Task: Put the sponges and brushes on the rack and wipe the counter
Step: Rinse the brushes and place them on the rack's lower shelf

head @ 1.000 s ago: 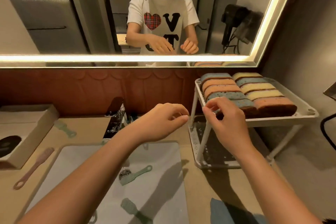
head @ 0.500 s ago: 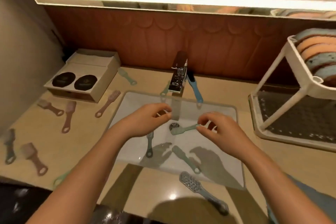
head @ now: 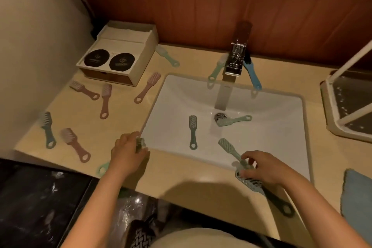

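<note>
1. The left hand (head: 128,152) had closed around the bristle head of a pale green brush (head: 120,157) at the sink's front left corner, its looped handle end poking out below the wrist. It appeared to be gathering brushes for the rack.
2. The right hand (head: 261,169) hovered half-curled at the basin's front rim, fingertips (head: 244,173) pinching at the handle of a green brush (head: 229,148) lying inside the sink (head: 281,127). Whether it had a firm hold could not be told. A darker teal brush (head: 267,193) lay under that hand on the counter (head: 191,179).
3. Two more green brushes rested in the basin, one upright (head: 192,131) and one across the drain (head: 233,121), where reaching in meant clearing the rim.
4. Pink brushes (head: 104,100) lay scattered on the open counter left of the sink, near a box (head: 120,56) against the wall.
5. The rack (head: 350,110) stood at the far right edge, only partly visible, with bare counter between it and the sink. A blue cloth (head: 358,197) waited at the right front edge.
</note>
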A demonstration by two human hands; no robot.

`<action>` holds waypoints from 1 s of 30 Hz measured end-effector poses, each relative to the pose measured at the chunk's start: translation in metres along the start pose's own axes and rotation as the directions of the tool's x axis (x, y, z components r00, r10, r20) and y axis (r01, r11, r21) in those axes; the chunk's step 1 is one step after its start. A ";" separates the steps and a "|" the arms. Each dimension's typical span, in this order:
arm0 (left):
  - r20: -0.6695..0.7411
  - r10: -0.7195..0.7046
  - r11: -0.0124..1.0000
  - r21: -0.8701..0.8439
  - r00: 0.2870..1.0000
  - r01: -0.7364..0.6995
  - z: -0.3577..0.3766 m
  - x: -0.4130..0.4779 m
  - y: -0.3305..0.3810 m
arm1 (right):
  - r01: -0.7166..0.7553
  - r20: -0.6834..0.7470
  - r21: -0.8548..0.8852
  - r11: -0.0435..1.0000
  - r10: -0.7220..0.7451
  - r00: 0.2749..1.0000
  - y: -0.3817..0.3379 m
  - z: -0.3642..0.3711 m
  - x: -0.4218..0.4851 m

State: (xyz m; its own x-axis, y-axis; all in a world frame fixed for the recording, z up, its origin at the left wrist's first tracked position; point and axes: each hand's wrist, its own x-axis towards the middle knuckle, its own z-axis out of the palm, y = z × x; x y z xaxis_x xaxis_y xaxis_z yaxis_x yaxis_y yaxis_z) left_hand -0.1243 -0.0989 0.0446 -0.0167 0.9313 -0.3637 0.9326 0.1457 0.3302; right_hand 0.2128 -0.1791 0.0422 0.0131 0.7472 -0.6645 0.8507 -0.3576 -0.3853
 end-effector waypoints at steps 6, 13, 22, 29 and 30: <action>-0.065 -0.058 0.992 0.107 0.996 0.065 0.001 0.014 -0.029 | -0.079 0.004 -0.075 0.994 0.079 0.997 -0.001 0.014 0.002; -0.106 -0.028 0.988 0.148 0.994 0.043 0.012 0.023 -0.031 | -0.101 -0.082 0.008 0.995 0.102 0.991 0.001 0.021 0.008; -0.060 0.102 0.979 -0.171 0.993 -0.111 0.011 0.026 0.003 | 0.030 -0.314 0.169 0.985 0.025 0.949 -0.004 0.021 0.005; -0.013 0.229 0.864 -0.458 0.973 -0.210 0.009 0.013 0.074 | 0.246 -0.546 0.450 0.858 0.047 0.836 -0.002 0.002 -0.006; -0.008 0.248 0.834 -0.507 0.969 -0.218 0.009 0.010 0.085 | 0.282 -0.574 0.485 0.828 0.058 0.817 -0.001 -0.002 -0.007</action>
State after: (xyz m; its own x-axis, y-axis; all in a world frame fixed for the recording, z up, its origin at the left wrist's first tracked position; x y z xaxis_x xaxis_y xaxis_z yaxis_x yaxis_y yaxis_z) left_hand -0.0416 -0.0799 0.0614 0.2119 0.9411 -0.2633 0.5985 0.0880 0.7963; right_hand 0.2123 -0.1831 0.0487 0.3618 0.9110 -0.1980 0.4531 -0.3574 -0.8167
